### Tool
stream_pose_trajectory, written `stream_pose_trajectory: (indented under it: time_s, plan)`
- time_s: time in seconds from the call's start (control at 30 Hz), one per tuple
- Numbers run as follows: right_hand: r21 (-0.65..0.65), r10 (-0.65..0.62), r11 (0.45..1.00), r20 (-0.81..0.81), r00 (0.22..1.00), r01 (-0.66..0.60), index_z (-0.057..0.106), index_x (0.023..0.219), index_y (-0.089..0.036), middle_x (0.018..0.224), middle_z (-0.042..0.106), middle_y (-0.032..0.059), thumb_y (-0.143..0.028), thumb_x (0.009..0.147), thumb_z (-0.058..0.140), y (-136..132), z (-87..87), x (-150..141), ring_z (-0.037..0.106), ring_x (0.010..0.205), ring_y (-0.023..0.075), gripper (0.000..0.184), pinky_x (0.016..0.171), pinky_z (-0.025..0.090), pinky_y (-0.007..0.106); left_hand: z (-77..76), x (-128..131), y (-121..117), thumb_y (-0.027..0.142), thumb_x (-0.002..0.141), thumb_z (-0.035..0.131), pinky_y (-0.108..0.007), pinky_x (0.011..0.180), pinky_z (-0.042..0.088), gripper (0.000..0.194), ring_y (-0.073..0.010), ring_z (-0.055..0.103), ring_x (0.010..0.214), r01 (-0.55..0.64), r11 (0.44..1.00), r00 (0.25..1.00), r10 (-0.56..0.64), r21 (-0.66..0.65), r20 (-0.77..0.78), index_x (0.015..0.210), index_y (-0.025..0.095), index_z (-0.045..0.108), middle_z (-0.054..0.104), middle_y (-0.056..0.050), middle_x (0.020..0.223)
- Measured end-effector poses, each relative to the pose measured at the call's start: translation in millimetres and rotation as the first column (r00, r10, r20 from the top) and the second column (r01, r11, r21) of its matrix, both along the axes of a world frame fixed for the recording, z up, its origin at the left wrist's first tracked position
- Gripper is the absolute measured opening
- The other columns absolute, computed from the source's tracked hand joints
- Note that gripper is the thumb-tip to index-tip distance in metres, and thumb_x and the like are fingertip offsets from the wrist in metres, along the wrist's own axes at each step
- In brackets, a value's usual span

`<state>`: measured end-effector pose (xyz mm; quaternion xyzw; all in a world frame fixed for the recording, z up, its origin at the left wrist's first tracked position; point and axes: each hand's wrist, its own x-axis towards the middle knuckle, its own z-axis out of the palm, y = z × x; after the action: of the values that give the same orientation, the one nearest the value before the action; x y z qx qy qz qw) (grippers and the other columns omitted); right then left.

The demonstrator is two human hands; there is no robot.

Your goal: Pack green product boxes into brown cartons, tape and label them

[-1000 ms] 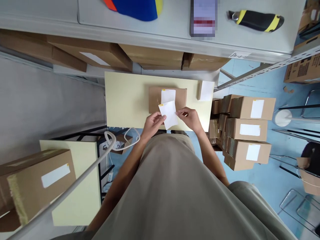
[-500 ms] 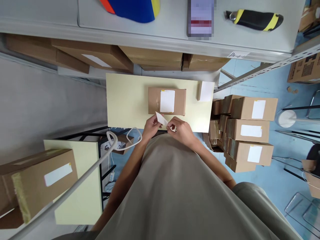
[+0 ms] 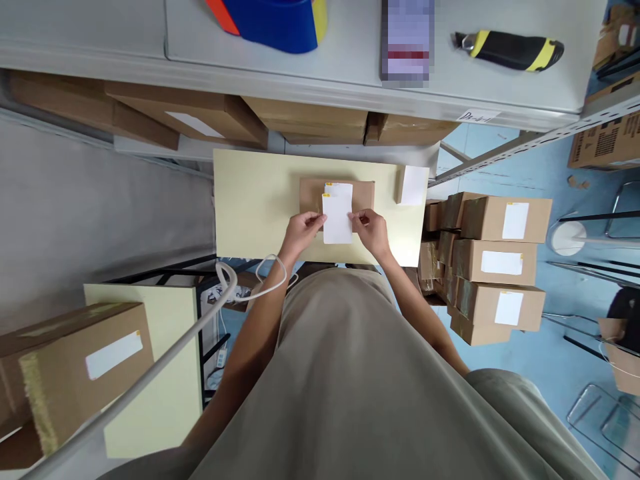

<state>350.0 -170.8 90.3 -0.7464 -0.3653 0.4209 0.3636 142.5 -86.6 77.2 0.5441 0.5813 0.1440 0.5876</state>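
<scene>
The carton (image 3: 363,193) sits on the desk (image 3: 255,207) with its long axis running left to right, and the white sheet (image 3: 337,223) lies across that line: its own long axis points from the carton's far side toward the person, close to square with the carton's edges. Its upper part covers the middle of the carton, while its lower part reaches past the carton's near edge, over the desk. Seen from overhead, I cannot tell whether the sheet touches the carton or hangs a little above it.

The left hand (image 3: 303,233) comes in by the carton's near left corner, its fingers pinching the sheet's left edge; the right hand (image 3: 371,232) comes in by the near right corner, its fingers pinching the right edge at much the same level. So the sheet lies directly between the two sets of fingers, and neither hand is clearly nearer to it.

Toward the carton's far edge, a strip of a second white sheet (image 3: 344,189) shows on the carton's top, its sides nearly in line with those of the held one. To the right of the carton, apart from it, a white block (image 3: 413,185) stands on the desk, closer to the right hand than the left
</scene>
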Motion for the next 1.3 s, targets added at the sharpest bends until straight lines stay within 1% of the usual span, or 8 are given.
stream_pose_trajectory:
  time_s: [0.2, 0.33, 0.5, 0.67, 0.87, 1.1, 1.2, 1.3]
  plan:
    - [-0.156, 0.026, 0.988, 0.144, 0.989, -0.003, 0.072, 0.095, -0.02, 0.098, 0.082, 0.0105, -0.05, 0.107, 0.062, 37, -40.7, 0, 0.075, 0.089, 0.0263, 0.033, 0.083, 0.059, 0.037, -25.0, 23, 42, 0.035, 0.097, 0.071, -0.034, 0.09, 0.059, 0.024, -0.0255, 0.076, 0.1, 0.132, 0.986, 0.956, -0.101, 0.099, -0.277, 0.103, 0.017, 0.085, 0.086, -0.01, 0.105]
    - [-0.23, 0.043, 0.973, 0.215, 0.976, 0.008, 0.073, 0.103, -0.021, 0.109, 0.083, 0.0133, -0.044, 0.109, 0.059, 44, -52.8, -3, 0.077, 0.098, 0.0291, 0.027, 0.091, 0.06, 0.041, -28.0, 31, 45, 0.033, 0.1, 0.068, -0.035, 0.096, 0.056, 0.024, -0.0262, 0.077, 0.104, 0.192, 0.974, 0.923, -0.137, 0.123, -0.361, 0.106, 0.018, 0.086, 0.086, -0.011, 0.114]
    - [-0.245, 0.068, 0.97, 0.262, 0.963, -0.002, 0.072, 0.105, -0.022, 0.113, 0.083, 0.0141, -0.041, 0.111, 0.058, 46, -60.9, -4, 0.077, 0.103, 0.0297, 0.025, 0.097, 0.061, 0.043, -25.9, 34, 41, 0.034, 0.103, 0.066, -0.033, 0.097, 0.055, 0.025, -0.0256, 0.077, 0.109, 0.21, 0.971, 0.899, -0.144, 0.117, -0.413, 0.11, 0.02, 0.085, 0.086, -0.01, 0.12]
    - [-0.288, 0.098, 0.957, 0.298, 0.95, -0.008, 0.071, 0.108, -0.021, 0.115, 0.082, 0.015, -0.038, 0.113, 0.054, 49, -58.8, -6, 0.078, 0.107, 0.0305, 0.025, 0.102, 0.06, 0.045, -27.1, 37, 40, 0.035, 0.103, 0.066, -0.033, 0.096, 0.054, 0.023, -0.0252, 0.077, 0.107, 0.198, 0.974, 0.889, -0.13, 0.113, -0.438, 0.108, 0.021, 0.085, 0.087, -0.009, 0.116]
    - [-0.354, 0.134, 0.935, 0.323, 0.937, -0.012, 0.073, 0.111, -0.02, 0.118, 0.081, 0.0165, -0.032, 0.112, 0.053, 55, -51.9, -12, 0.078, 0.111, 0.0339, 0.023, 0.105, 0.06, 0.049, -36.1, 36, 40, 0.034, 0.097, 0.073, -0.04, 0.095, 0.055, 0.016, -0.0314, 0.078, 0.104, 0.136, 0.977, 0.924, -0.065, 0.165, -0.376, 0.095, 0.022, 0.084, 0.087, -0.012, 0.109]
    - [-0.357, 0.134, 0.934, 0.327, 0.935, -0.009, 0.073, 0.109, -0.022, 0.115, 0.081, 0.0171, -0.035, 0.11, 0.053, 56, -55.6, -9, 0.077, 0.111, 0.0368, 0.024, 0.105, 0.061, 0.056, -40.5, 38, 40, 0.033, 0.095, 0.074, -0.039, 0.092, 0.055, 0.013, -0.0298, 0.077, 0.099, 0.119, 0.974, 0.924, -0.039, 0.19, -0.38, 0.09, 0.024, 0.083, 0.087, -0.01, 0.101]
    - [-0.328, 0.136, 0.945, 0.353, 0.926, -0.013, 0.071, 0.122, -0.02, 0.121, 0.078, 0.0191, -0.038, 0.111, 0.053, 51, -49.4, -4, 0.074, 0.113, 0.0386, 0.028, 0.106, 0.06, 0.06, -37.0, 39, 40, 0.034, 0.095, 0.074, -0.039, 0.091, 0.055, 0.014, -0.0304, 0.077, 0.099, 0.126, 0.974, 0.922, -0.044, 0.19, -0.384, 0.09, 0.024, 0.083, 0.087, -0.01, 0.102]
    - [-0.263, 0.261, 0.952, 0.422, 0.868, -0.158, 0.061, 0.15, -0.013, 0.153, 0.064, 0.0246, -0.035, 0.115, 0.044, 48, -39.6, -6, 0.062, 0.14, 0.0421, 0.044, 0.121, 0.049, 0.065, -32.9, 39, 39, 0.033, 0.098, 0.072, -0.039, 0.093, 0.055, 0.016, -0.0305, 0.078, 0.102, 0.139, 0.973, 0.914, -0.055, 0.182, -0.403, 0.092, 0.023, 0.083, 0.087, -0.01, 0.105]
